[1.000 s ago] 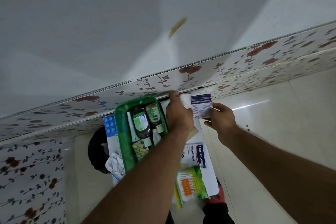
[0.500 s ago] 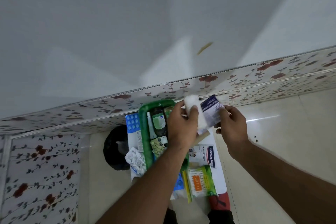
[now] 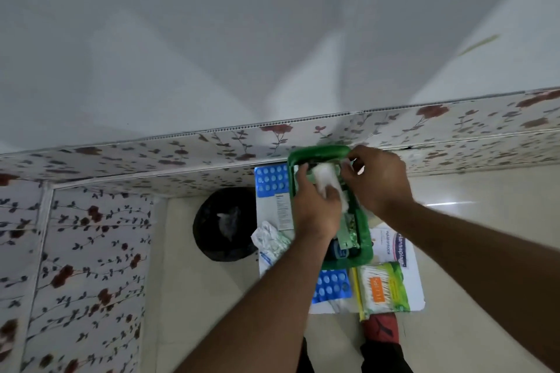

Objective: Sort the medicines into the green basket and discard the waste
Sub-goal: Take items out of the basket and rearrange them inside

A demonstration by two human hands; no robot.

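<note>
Now the left hand (image 3: 315,209) grips a soft white cotton roll (image 3: 325,176) over the glossy rectangular green basket (image 3: 365,239); the right hand (image 3: 375,182) pinches its end. Nearby sits a round black bin (image 3: 218,221).

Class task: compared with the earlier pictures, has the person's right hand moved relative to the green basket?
Yes. The right hand has moved left, from beside the green plastic basket to over its far end.

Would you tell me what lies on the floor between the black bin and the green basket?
In the head view, a crumpled white wrapper and a blue tablet sheet lie between the black bin and the green basket.
</note>
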